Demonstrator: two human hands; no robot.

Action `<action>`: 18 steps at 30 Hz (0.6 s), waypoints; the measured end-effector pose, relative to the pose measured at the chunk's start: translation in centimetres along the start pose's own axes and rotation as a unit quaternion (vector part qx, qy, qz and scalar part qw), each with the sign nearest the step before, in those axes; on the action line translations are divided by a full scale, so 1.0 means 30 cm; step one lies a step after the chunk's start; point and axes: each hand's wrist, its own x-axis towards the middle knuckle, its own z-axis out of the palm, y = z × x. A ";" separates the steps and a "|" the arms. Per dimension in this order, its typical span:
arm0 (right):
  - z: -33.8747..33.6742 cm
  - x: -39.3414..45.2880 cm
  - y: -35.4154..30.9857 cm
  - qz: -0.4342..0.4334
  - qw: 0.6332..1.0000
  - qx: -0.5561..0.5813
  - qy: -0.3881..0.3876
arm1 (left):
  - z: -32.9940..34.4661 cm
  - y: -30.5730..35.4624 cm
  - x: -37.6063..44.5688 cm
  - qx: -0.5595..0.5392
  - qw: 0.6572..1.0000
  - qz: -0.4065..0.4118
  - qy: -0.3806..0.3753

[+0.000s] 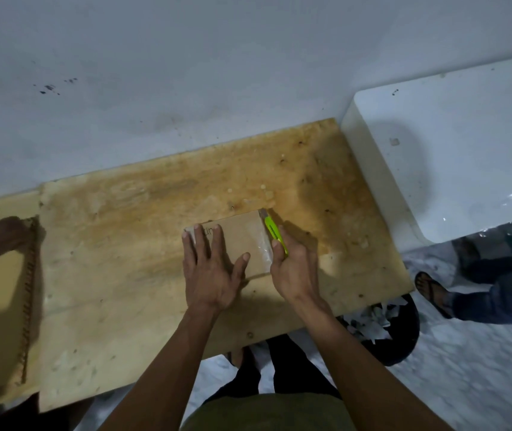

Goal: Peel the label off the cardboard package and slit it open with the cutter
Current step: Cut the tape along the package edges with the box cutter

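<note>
Partly legible print — "dn" — shows on cardboard package (242, 241) beside left hand (212, 275).

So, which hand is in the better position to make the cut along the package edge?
The right hand. It already grips the green cutter, whose tip lies at the far right edge of the cardboard package. The left hand lies flat on the package, pressing it to the wooden board.

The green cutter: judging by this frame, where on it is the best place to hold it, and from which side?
Grip the green cutter by its rear handle, coming from the package's right side, as the right hand does. The slim body lies along the cardboard package's right edge with its tip at the far corner, so the near end is free while the left hand presses the package flat.
</note>
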 end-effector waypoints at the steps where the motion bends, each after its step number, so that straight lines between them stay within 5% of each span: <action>1: 0.002 0.000 0.000 0.005 1.000 -0.005 -0.003 | 0.000 0.000 0.000 -0.001 1.000 -0.001 0.000; 18: 0.027 0.003 0.000 -0.002 1.000 -0.008 -0.001 | -0.006 0.007 -0.002 0.007 1.000 -0.001 0.002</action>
